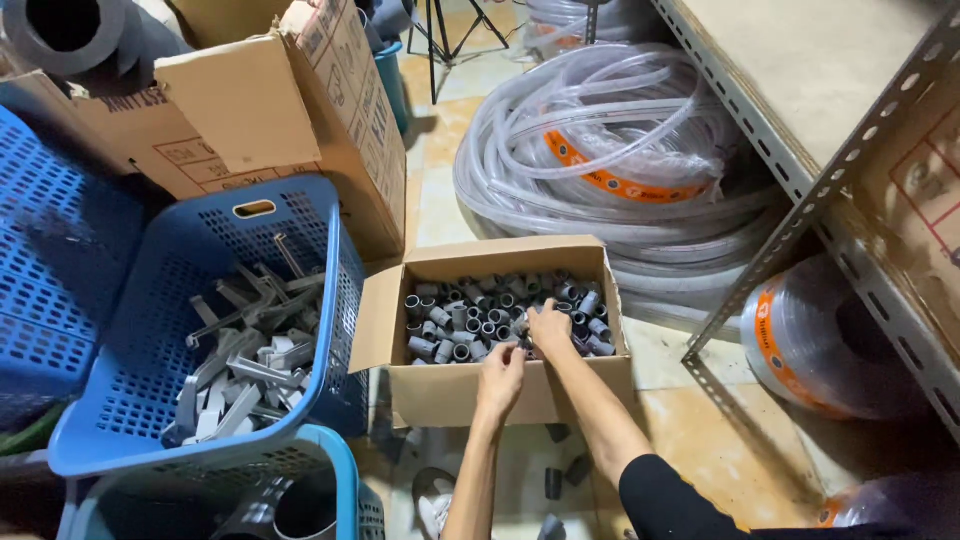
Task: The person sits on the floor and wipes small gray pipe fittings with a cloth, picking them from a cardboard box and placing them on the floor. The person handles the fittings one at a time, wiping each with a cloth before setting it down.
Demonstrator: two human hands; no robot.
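Head camera is looking down on a person's two bare arms reaching forward into an open cardboard box [440, 395] that is sitting on a tiled floor [700, 440]. The box is holding a heap of short grey pipe fittings [470, 320], most of them lying with their round openings facing up. The right hand [550, 328] is resting palm down on the fittings near the middle of the box, its fingers curling down into the pile; whether it is actually gripping a fitting cannot be told, since the fingertips are hidden among the pieces. The left hand [500, 378] is hovering at the near wall of the box, just beside and below the right hand, with its fingers bunched together and pointing up toward the pile; what it is holding, if anything, cannot be made out.

To the left of the box, a blue perforated plastic basket [150, 330] is holding a tangle of grey plastic clips and brackets [245, 350]. A second blue basket [330, 470] is standing nearer the camera, and larger cardboard cartons [250, 110] are standing behind the first basket. Behind the box, thick coils of clear hose [600, 130] with an orange band are lying on the floor. A metal shelf frame [800, 210] is running along the right side, with another wrapped roll [820, 345] lying beneath it. A few loose grey fittings [555, 482] are lying on the floor near the person's arms.
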